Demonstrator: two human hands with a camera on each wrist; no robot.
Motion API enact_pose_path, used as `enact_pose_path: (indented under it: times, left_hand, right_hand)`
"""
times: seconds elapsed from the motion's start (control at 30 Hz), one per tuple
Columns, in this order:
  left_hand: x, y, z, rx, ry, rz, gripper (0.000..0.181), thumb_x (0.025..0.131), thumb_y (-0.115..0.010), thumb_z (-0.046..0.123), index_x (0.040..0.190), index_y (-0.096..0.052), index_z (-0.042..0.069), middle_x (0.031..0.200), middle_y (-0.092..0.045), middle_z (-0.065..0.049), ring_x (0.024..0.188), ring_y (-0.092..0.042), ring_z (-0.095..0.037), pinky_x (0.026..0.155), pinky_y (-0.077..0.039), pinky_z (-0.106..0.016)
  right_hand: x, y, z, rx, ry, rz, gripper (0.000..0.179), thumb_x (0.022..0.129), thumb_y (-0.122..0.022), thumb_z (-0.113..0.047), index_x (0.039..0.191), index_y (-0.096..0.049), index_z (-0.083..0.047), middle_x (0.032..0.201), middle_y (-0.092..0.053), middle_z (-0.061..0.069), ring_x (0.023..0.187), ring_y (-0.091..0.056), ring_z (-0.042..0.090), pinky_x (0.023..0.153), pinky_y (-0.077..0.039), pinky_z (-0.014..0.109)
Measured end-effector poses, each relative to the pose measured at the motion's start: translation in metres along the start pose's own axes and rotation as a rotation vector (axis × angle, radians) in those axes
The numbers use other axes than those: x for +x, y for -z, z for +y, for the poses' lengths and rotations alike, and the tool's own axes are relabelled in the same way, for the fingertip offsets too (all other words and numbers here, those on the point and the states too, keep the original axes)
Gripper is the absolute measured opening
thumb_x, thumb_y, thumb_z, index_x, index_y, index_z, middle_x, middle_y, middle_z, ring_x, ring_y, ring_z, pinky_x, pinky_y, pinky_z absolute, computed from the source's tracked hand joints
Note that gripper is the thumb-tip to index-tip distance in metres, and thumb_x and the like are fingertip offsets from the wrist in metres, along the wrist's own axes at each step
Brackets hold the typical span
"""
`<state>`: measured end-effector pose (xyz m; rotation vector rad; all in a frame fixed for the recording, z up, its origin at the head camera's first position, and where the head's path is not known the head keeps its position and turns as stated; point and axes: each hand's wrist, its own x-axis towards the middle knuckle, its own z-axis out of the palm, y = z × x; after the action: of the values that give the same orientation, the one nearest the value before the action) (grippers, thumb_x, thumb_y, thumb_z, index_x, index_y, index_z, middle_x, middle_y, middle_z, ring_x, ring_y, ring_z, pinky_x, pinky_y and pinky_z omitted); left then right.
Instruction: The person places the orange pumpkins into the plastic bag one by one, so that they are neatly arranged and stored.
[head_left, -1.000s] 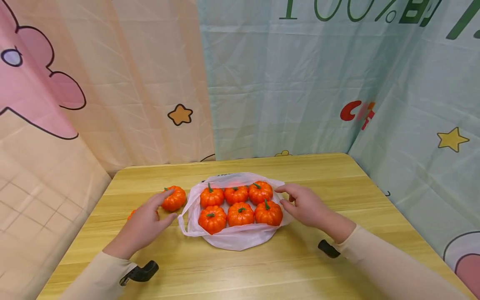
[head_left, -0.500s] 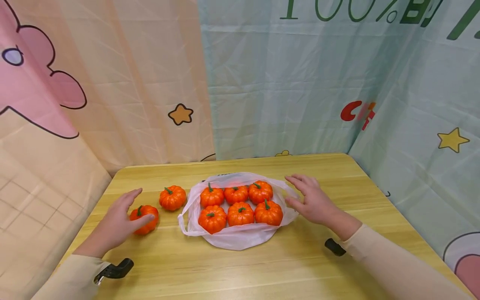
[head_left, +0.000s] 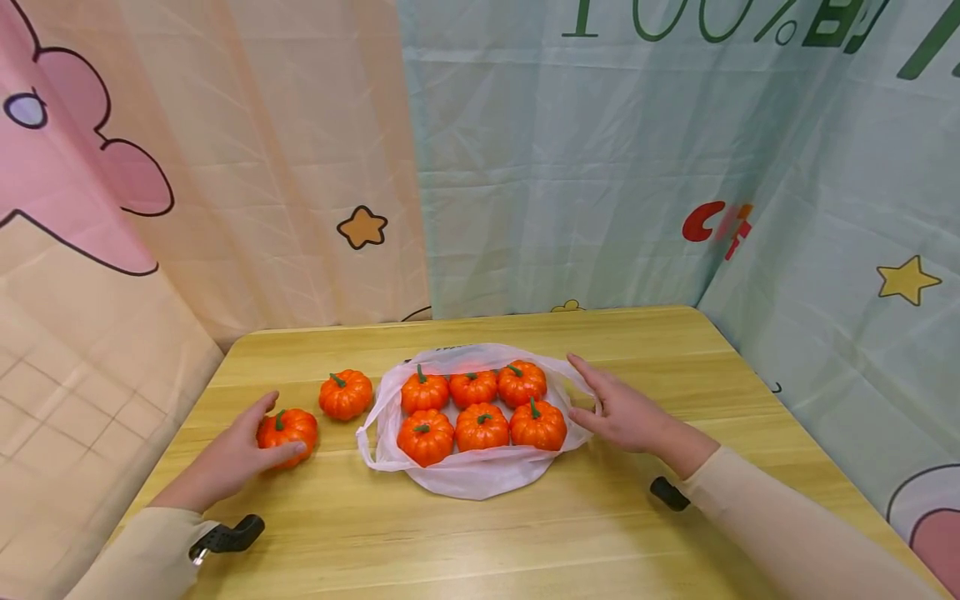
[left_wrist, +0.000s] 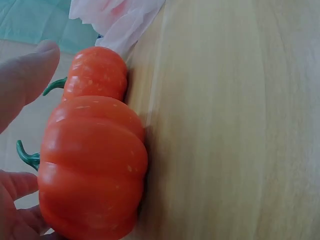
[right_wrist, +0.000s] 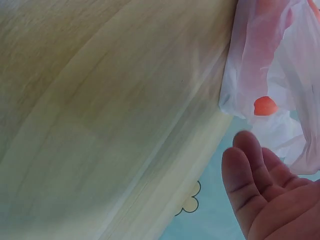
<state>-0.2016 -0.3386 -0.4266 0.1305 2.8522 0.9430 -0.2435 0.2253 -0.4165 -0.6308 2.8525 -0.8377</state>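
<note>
In the head view my left hand (head_left: 234,457) is at the small orange pumpkin (head_left: 288,437) on the table's left, its thumb overlapping the front. The left wrist view shows the thumb (left_wrist: 30,80) raised off this pumpkin (left_wrist: 92,167), with other fingers behind it. A second pumpkin (head_left: 346,395) sits just behind. At the middle lies a thin white plastic bag (head_left: 480,482), its mouth spread wide, with several pumpkins in two rows inside. My right hand (head_left: 628,415) is at the bag's right edge, index finger extended; in the right wrist view its fingers (right_wrist: 240,175) are fairly straight beside the plastic.
All of this stands on a light wooden table (head_left: 480,550). A printed curtain (head_left: 570,183) hangs behind the table's back edge and along both sides. A bag handle loop (head_left: 365,446) sticks out toward the left pumpkins.
My left hand has moved left and toward me from the rear pumpkin to the nearer one. The right hand has shifted slightly right, and the bag's right edge has spread outward.
</note>
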Motion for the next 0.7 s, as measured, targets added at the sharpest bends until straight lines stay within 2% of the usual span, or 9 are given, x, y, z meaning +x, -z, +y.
enact_pose_path:
  times: [0.07, 0.13, 0.3, 0.37, 0.47, 0.57, 0.63, 0.7]
  left_hand:
    - [0.002, -0.002, -0.001, 0.001, -0.004, -0.007, 0.114, 0.093, -0.076, 0.052, 0.163, -0.011, -0.01, 0.163, -0.024, -0.041, 0.144, -0.031, -0.062, 0.113, -0.031, -0.077]
    - [0.003, -0.004, -0.002, 0.011, -0.004, -0.013, 0.112, 0.093, -0.077, 0.051, 0.163, -0.014, -0.01, 0.162, -0.025, -0.041, 0.142, -0.035, -0.062, 0.112, -0.033, -0.076]
    - [0.005, -0.007, -0.004, 0.057, -0.004, -0.014, 0.106, 0.093, -0.077, 0.051, 0.16, -0.022, -0.011, 0.156, -0.036, -0.043, 0.133, -0.048, -0.059, 0.108, -0.04, -0.073]
    - [0.005, -0.008, -0.004, 0.067, -0.002, -0.01, 0.103, 0.093, -0.076, 0.051, 0.159, -0.025, -0.01, 0.153, -0.04, -0.042, 0.131, -0.05, -0.058, 0.107, -0.042, -0.072]
    - [0.005, -0.009, -0.004, 0.067, 0.001, -0.005, 0.1, 0.094, -0.076, 0.05, 0.158, -0.027, -0.01, 0.152, -0.042, -0.042, 0.13, -0.051, -0.057, 0.107, -0.042, -0.072]
    - [0.004, -0.011, -0.003, 0.054, 0.006, -0.007, 0.099, 0.095, -0.075, 0.049, 0.158, -0.025, -0.01, 0.152, -0.04, -0.042, 0.131, -0.05, -0.057, 0.109, -0.041, -0.071]
    - [0.003, -0.012, -0.002, 0.047, 0.004, -0.007, 0.099, 0.096, -0.074, 0.048, 0.158, -0.024, -0.01, 0.153, -0.039, -0.042, 0.132, -0.049, -0.057, 0.109, -0.04, -0.071]
    - [0.003, -0.013, -0.002, 0.047, -0.003, -0.004, 0.098, 0.097, -0.073, 0.047, 0.158, -0.024, -0.01, 0.152, -0.039, -0.041, 0.132, -0.049, -0.056, 0.11, -0.04, -0.071]
  right_hand:
    - [0.001, 0.0, 0.0, 0.014, -0.016, -0.015, 0.09, 0.102, -0.069, -0.033, 0.171, -0.013, -0.021, 0.099, -0.062, 0.01, 0.06, -0.051, 0.014, 0.062, -0.05, 0.031]
    - [0.002, -0.001, 0.0, 0.012, -0.027, -0.02, 0.09, 0.102, -0.069, -0.032, 0.171, -0.012, -0.022, 0.09, -0.062, 0.008, 0.058, -0.05, 0.014, 0.06, -0.048, 0.028]
    - [0.005, -0.003, 0.0, -0.001, -0.037, -0.006, 0.087, 0.103, -0.067, -0.03, 0.171, -0.013, -0.02, 0.088, -0.063, 0.006, 0.059, -0.048, 0.015, 0.06, -0.046, 0.03]
    - [0.005, -0.003, 0.0, -0.005, -0.042, 0.002, 0.085, 0.104, -0.067, -0.029, 0.17, -0.015, -0.019, 0.092, -0.064, 0.008, 0.06, -0.047, 0.015, 0.061, -0.045, 0.03]
    - [0.007, -0.004, -0.001, -0.01, -0.039, 0.013, 0.081, 0.104, -0.065, -0.027, 0.17, -0.018, -0.016, 0.112, -0.07, 0.018, 0.064, -0.051, 0.015, 0.064, -0.049, 0.03]
    - [0.008, -0.005, -0.001, -0.013, -0.045, 0.019, 0.077, 0.106, -0.063, -0.025, 0.169, -0.02, -0.014, 0.132, -0.066, 0.026, 0.07, -0.056, 0.016, 0.072, -0.055, 0.035]
    - [0.008, -0.005, -0.001, -0.017, -0.051, 0.024, 0.074, 0.107, -0.061, -0.024, 0.169, -0.022, -0.013, 0.143, -0.061, 0.029, 0.084, -0.066, 0.024, 0.084, -0.06, 0.044]
    - [0.008, -0.005, -0.001, -0.017, -0.054, 0.029, 0.072, 0.107, -0.06, -0.023, 0.168, -0.023, -0.012, 0.15, -0.055, 0.029, 0.106, -0.07, 0.036, 0.099, -0.057, 0.054]
